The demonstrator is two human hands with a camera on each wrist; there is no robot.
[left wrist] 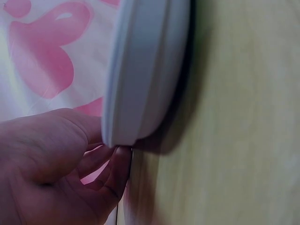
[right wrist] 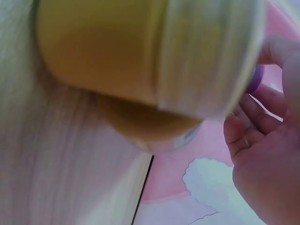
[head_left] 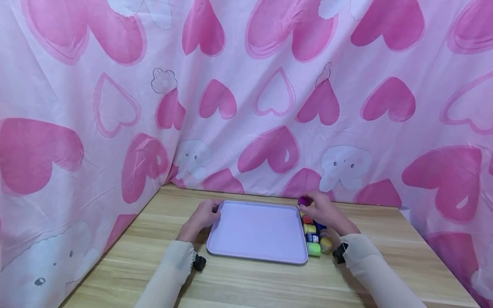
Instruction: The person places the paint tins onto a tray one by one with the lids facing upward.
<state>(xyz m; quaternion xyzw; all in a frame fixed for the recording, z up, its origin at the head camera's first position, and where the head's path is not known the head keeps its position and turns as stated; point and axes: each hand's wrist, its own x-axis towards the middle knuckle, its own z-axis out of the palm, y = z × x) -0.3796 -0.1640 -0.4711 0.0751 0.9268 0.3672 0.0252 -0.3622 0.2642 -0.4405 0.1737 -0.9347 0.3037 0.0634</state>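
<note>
A lilac rectangular tray (head_left: 258,231) lies on the table, and my left hand (head_left: 205,214) grips its left edge near the far corner. In the left wrist view the thumb of the left hand (left wrist: 51,164) is at the rim of the tray (left wrist: 140,70) and the curled fingers reach beneath. By the tray's far right corner, my right hand (head_left: 323,210) pinches a small purple jar (head_left: 304,201), mostly covered by the fingers. The right wrist view shows the purple jar (right wrist: 255,78) partly, between thumb and fingers of the right hand (right wrist: 269,154).
Several small paint jars line the tray's right side, among them a green jar (head_left: 313,249), a yellow jar (head_left: 310,229) and an ochre jar (head_left: 325,245). A wooden table (head_left: 254,282) lies beneath. Behind and at the sides hangs a pink heart-patterned curtain (head_left: 231,141).
</note>
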